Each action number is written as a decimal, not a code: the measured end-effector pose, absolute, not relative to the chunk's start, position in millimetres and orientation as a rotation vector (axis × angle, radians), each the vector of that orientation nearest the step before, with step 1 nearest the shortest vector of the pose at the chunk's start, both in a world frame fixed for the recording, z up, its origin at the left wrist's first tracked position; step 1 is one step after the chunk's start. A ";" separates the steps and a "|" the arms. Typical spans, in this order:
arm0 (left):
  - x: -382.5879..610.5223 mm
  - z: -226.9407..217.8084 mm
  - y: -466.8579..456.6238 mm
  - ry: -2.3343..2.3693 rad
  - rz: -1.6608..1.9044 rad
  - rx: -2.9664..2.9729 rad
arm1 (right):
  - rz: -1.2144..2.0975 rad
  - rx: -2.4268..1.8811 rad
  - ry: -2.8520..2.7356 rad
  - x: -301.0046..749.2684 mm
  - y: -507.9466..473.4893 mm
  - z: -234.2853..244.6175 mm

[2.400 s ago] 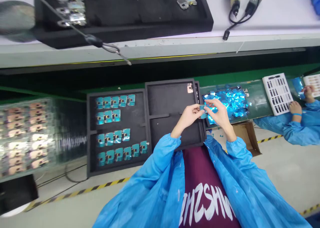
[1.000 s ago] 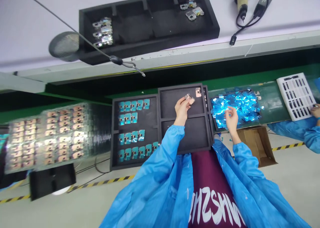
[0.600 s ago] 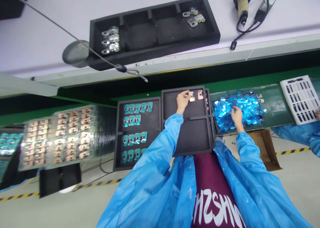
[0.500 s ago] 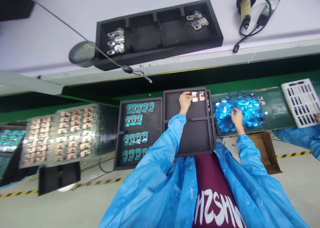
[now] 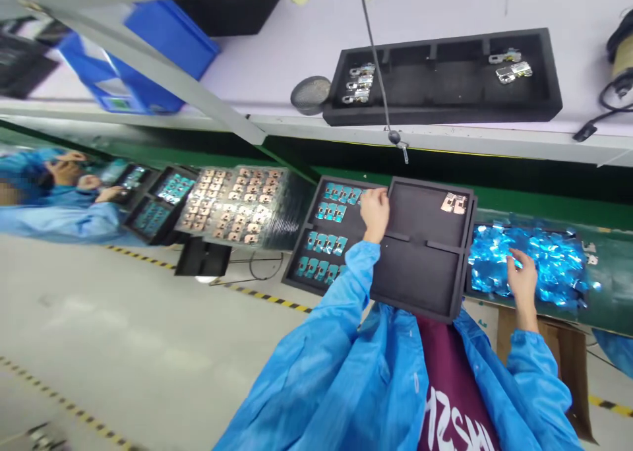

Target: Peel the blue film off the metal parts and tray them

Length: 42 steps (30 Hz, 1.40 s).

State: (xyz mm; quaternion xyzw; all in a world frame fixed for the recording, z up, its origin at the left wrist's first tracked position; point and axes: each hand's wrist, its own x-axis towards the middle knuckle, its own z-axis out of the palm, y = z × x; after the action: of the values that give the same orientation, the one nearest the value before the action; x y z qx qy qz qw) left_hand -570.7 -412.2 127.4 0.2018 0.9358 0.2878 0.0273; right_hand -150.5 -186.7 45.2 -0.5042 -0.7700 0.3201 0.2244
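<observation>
My left hand (image 5: 374,213), its fingers curled together, hovers over the border between two black trays. Any object in its fingers is hidden. Beneath and left of it lies the left tray (image 5: 301,283), with rows of small metal parts covered in teal film (image 5: 326,243). The middle tray (image 5: 420,266) has two bare copper-coloured parts (image 5: 453,204) side by side in its upper right corner. My right hand (image 5: 523,279) is above a heap of shiny blue film pieces (image 5: 554,260), thumb and fingers apart, nothing visible between them.
Stacked clear trays of copper-coloured parts (image 5: 237,204) stand at the left. Beyond them are a co-worker's hands (image 5: 74,171). A long black tray (image 5: 440,111) lies on the shelf above, where a cord with a metal hook (image 5: 394,136) hangs. A cardboard box (image 5: 568,352) sits below right.
My left hand has left the copper-coloured part in the middle tray and moved left to the left tray's edge. My right hand's fingers have parted over the film. The view has swung left.
</observation>
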 end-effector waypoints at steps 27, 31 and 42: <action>-460.2 234.4 -454.6 1.639 1.450 0.637 | 1.275 -0.367 -2.297 -302.2 -311.1 246.1; -444.1 231.1 -446.8 1.698 1.404 0.710 | 1.406 -0.411 -2.252 -297.1 -306.1 238.7; -414.2 220.9 -436.6 1.668 1.549 0.624 | 1.538 -0.835 -1.983 -280.8 -305.0 230.9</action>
State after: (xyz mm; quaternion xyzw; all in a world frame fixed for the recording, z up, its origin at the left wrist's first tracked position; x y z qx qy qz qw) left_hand -414.2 -436.6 220.9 0.2444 0.6535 0.6069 0.3805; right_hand -280.8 -305.0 230.9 -0.3061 -0.7266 0.5638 0.2458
